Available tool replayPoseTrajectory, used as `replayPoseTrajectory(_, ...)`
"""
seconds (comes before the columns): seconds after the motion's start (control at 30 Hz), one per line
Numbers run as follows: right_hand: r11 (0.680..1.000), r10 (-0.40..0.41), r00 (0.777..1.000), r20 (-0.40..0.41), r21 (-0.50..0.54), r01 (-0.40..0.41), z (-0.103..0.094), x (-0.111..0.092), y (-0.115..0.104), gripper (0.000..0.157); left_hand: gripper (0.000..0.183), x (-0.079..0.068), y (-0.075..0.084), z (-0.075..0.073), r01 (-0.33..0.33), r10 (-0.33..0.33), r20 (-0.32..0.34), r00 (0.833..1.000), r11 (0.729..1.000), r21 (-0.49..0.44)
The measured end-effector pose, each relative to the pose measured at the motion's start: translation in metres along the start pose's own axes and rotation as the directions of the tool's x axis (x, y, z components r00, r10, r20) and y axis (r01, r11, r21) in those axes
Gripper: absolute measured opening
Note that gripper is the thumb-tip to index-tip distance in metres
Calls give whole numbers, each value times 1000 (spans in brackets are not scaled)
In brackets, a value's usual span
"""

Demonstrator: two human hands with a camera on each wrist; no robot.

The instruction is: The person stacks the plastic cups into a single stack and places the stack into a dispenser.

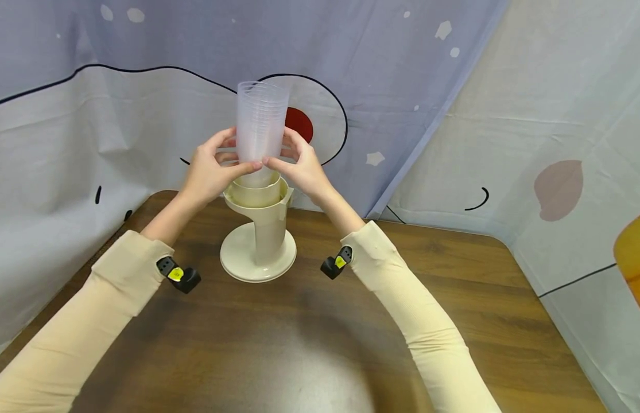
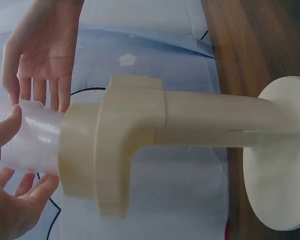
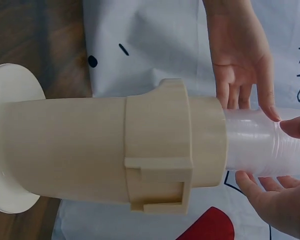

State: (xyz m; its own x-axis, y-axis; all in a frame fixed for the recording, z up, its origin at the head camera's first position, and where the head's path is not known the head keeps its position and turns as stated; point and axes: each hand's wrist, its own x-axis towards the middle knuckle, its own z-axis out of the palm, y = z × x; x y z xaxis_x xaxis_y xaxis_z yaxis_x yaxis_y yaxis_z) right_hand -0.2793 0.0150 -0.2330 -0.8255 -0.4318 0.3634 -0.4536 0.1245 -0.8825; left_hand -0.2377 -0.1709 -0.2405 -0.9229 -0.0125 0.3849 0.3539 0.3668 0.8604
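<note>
A tall stack of clear plastic cups (image 1: 260, 123) stands nearly upright, its lower end inside the cream ring at the top of a cream plastic stand (image 1: 268, 226). From the left side my left hand (image 1: 208, 169) holds the stack, thumb in front and fingers behind. My right hand (image 1: 304, 166) grips it from the other side, with the two thumb tips almost meeting. In the left wrist view the cups (image 2: 37, 135) enter the cream collar (image 2: 80, 150). The right wrist view shows the cups (image 3: 255, 142) between both hands. The lowest part of the stack is hidden inside the collar.
The stand's round base (image 1: 258, 269) rests on a brown wooden table (image 1: 237, 350) near its back edge. Behind hangs a printed curtain (image 1: 392, 74). An orange-yellow shape (image 1: 635, 258) shows at the right edge. Black cameras are strapped at both sleeve cuffs.
</note>
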Motion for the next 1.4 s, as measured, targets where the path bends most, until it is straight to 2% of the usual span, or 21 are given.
replayPoseTrajectory(0.3,999,30,999,12,-32,-30,6,-5,4,64,71,-5,-5,0,-8,9,-10,1000,997,83)
replayPoseTrajectory(0.47,997,41,999,-6,-63,-42,9,-7,5,64,64,-7,-7,-1,-32,31,10,999,986,162)
replayPoseTrajectory(0.73,992,54,998,-23,-113,-57,12,-9,11,65,63,-10,-10,-2,-26,22,22,1000,970,244)
replayPoseTrajectory(0.93,985,65,997,-37,-158,-70,14,-10,13,65,63,-12,-14,-2,-23,15,32,999,967,252)
replayPoseTrajectory(1.2,976,98,992,-73,-189,-111,15,-12,18,63,88,-14,-13,-3,11,-29,71,997,971,239)
replayPoseTrajectory(1.4,978,101,992,-69,-175,-112,16,-13,20,64,81,-15,-13,-6,23,-45,93,995,974,227)
